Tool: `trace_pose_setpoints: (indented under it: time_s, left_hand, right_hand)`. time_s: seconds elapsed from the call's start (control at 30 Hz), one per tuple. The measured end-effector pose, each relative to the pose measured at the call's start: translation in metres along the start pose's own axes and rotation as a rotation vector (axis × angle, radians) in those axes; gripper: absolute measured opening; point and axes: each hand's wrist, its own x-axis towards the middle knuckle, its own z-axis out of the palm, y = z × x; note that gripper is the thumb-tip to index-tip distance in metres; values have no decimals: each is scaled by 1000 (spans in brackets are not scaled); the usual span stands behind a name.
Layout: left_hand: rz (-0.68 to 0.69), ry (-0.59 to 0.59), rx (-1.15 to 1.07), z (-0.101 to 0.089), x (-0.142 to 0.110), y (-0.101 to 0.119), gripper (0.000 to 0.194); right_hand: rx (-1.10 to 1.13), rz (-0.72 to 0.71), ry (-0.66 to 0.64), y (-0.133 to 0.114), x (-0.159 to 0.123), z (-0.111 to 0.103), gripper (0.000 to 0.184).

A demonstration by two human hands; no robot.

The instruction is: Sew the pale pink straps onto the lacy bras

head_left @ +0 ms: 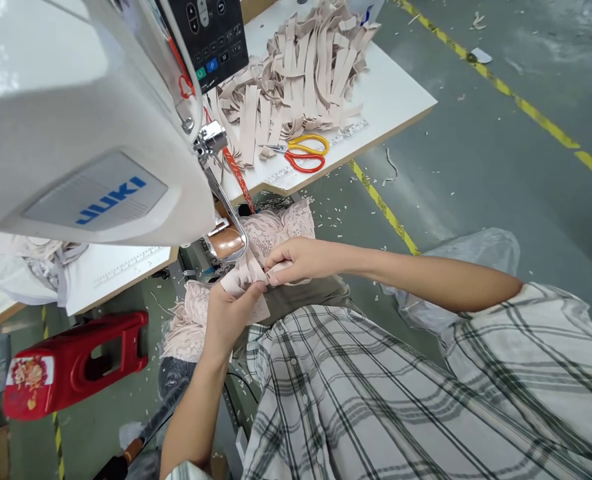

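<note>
The left hand (231, 313) and the right hand (301, 259) pinch a pale fabric strip (236, 280) close together, just in front of the sewing machine (76, 107) beside pink lace fabric (281, 228), with scissors (305, 160) on the bench (391, 93)

The head camera looks forward and steeply down, the JUKI sewing machine (91, 127) closest, both hands (301, 258) farther, beside the table's (396, 93) edge.

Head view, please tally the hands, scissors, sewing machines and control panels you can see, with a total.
Left hand and right hand: 2
Scissors: 1 pair
Sewing machine: 1
Control panel: 1
Total: 5
</note>
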Motion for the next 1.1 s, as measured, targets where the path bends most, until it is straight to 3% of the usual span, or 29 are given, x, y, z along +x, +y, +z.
trace_pose_setpoints:
  time_s: [0.13, 0.23, 0.37, 0.5, 0.57, 0.67, 0.77, 0.83, 0.87, 1.0, 1.1]
  left_hand:
    - [-59, -3, -130, 2, 2, -1, 24]
    - [-100, 61, -162, 4, 2, -1, 22]
    - [-92, 148, -256, 10, 3, -4, 23]
    - [-34, 222, -321, 16, 2, -1, 21]
    - [-29, 222, -320, 14, -2, 1, 21]
    - [0, 247, -331, 4, -14, -6, 31]
    - [122, 323, -470, -3, -26, -25, 78]
    - [167, 294, -585, -1, -31, -36, 110]
    - [159, 268, -607, 2, -32, -38, 118]
    - [153, 287, -478, 3, -28, -32, 109]
    - [420, 374, -255, -17, -18, -31, 100]
  right_hand:
    - [257, 49, -26, 4, -1, 6, 25]
    - [278, 51, 26, 3, -4, 10, 25]
    - [168, 33, 146, -5, -6, 16, 27]
    - [-153, -104, 330, -16, -5, 22, 21]
    - [-289, -161, 344, -21, -3, 21, 18]
    - [-181, -119, 213, -30, 0, 12, 17]
    - [90, -22, 67, -46, 4, 0, 23]
    - [194, -4, -1, -60, 9, -5, 23]
    - [224, -7, -51, -67, 11, -7, 23]
    - [124, -53, -273, -91, 24, -16, 22]
    - [-250, -130, -184, -102, 38, -28, 13]
